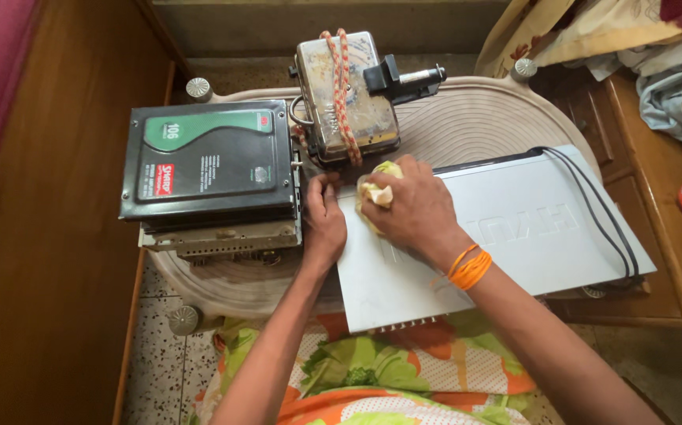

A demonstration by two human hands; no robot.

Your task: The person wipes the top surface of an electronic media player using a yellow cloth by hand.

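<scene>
My right hand (pixel 413 206) is closed around a yellow-green cloth (pixel 386 170) and presses it on the far left corner of a flat grey electronic box (pixel 514 228). Orange threads circle that wrist. My left hand (pixel 323 220) grips the box's left edge, fingers curled over it. The box lies on a round beige plastic table (pixel 474 118), with black cables (pixel 593 197) running across its right side.
A black and green device (pixel 211 161) sits stacked on a metal unit at the table's left. Behind stands a worn metal sandwich maker (pixel 349 98) tied with rope. Wooden furniture (pixel 663 220) with clothes lies right, a wooden panel left, a floral cloth below.
</scene>
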